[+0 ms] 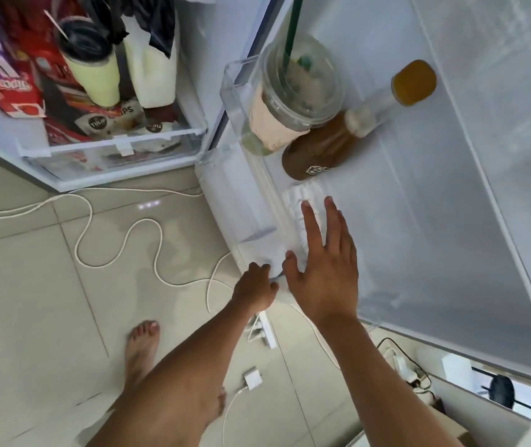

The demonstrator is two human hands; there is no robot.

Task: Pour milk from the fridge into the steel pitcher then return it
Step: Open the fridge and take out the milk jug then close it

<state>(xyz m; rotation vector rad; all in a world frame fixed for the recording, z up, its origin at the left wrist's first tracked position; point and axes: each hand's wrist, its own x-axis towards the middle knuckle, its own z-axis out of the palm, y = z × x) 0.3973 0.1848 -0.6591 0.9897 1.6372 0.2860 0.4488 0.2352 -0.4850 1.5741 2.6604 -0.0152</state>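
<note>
A white translucent milk jug [293, 217] sits low in the bottom bin of the open fridge door [419, 188]. A bit of blue shows at its near end. My left hand [254, 288] is curled around that near end of the jug. Spread flat with its fingers apart, my right hand [325, 262] lies against the jug's side and grips nothing. The steel pitcher is not in view.
The upper door bin [235, 91] holds a lidded plastic cup with a green straw [293, 98] and a brown bottle [319, 146]. Inside the fridge stand white bottles [153, 72], a pale yellow cup [94, 72] and snack bags. White cables [119, 243] and my bare foot [140, 346] are on the tiled floor.
</note>
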